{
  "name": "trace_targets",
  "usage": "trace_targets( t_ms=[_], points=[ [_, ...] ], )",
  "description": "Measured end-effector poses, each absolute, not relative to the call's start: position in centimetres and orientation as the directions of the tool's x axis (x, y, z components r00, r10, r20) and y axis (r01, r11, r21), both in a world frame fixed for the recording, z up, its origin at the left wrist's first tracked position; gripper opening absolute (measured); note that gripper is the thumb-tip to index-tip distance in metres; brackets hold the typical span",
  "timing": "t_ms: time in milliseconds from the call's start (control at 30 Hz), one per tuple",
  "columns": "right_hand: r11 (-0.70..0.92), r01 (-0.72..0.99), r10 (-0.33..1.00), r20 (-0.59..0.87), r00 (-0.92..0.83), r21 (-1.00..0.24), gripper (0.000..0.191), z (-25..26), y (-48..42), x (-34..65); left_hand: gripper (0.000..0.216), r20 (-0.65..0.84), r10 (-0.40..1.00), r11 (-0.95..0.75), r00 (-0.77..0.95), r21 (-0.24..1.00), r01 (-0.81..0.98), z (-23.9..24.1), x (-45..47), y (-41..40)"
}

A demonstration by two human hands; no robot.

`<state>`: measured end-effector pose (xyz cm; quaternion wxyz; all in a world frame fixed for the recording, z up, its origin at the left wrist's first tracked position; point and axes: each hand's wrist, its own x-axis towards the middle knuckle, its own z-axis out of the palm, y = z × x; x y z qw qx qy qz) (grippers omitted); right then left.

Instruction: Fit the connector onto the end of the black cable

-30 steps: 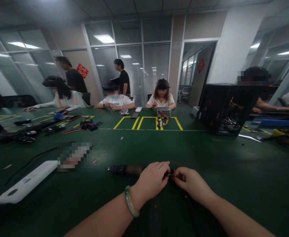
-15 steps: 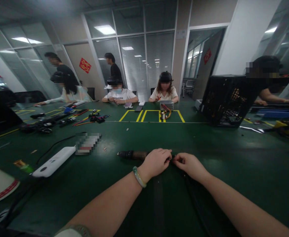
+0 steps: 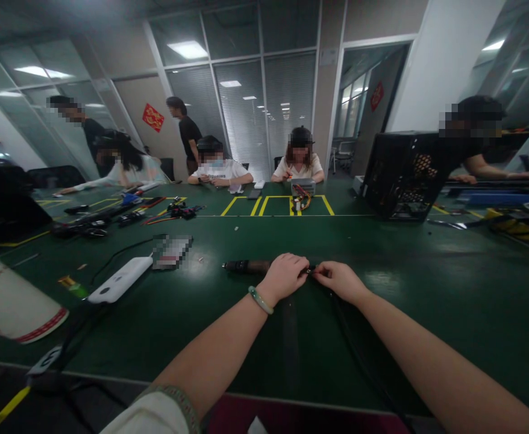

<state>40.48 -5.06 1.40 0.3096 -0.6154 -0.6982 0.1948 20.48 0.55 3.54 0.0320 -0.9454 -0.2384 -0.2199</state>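
My left hand (image 3: 286, 276), with a green bangle on its wrist, is closed over the right end of a dark cylindrical tool (image 3: 249, 266) lying on the green table (image 3: 427, 283). My right hand (image 3: 338, 280) is pinched shut right beside it, fingertips meeting the left hand's on a small dark part that I cannot make out. A black cable (image 3: 359, 355) runs from the hands toward me.
A white power bank (image 3: 120, 280) with a black cord and a white cap (image 3: 11, 301) lie to the left. A black computer case (image 3: 402, 175) stands at the right. Cables and parts are scattered at the far left, and several people sit or stand around the table.
The view has tilted down and pulled back, so the table's near edge and my sleeve now show. Both hands keep the same pinch on the tool.
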Motion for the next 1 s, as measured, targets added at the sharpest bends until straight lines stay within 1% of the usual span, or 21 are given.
trace_targets(
  t_ms=[133, 500, 733, 1000],
  points=[
    [0.181, 0.743, 0.976, 0.21, -0.056, -0.644, 0.019, 1.4, -5.12, 40.42, 0.006, 0.424, 0.443, -0.88, 0.79, 0.036, 0.474, 3.45, 20.41, 0.39],
    [0.178, 0.745, 0.978, 0.197, -0.064, -0.643, 0.019, 1.4, -5.07, 40.46, 0.009, 0.42, 0.448, -0.878, 0.789, 0.042, 0.476, 3.38, 20.4, 0.58],
    [0.172, 0.747, 0.98, 0.185, -0.066, -0.642, 0.017, 1.61, -5.02, 40.39, 0.006, 0.412, 0.459, -0.876, 0.787, 0.065, 0.477, 3.2, 20.56, 0.83],
    [0.155, 0.753, 0.985, 0.162, -0.065, -0.64, 0.015, 1.98, -4.94, 40.42, 0.009, 0.399, 0.464, -0.878, 0.791, 0.092, 0.469, 3.22, 20.52, 1.18]
  ],
)
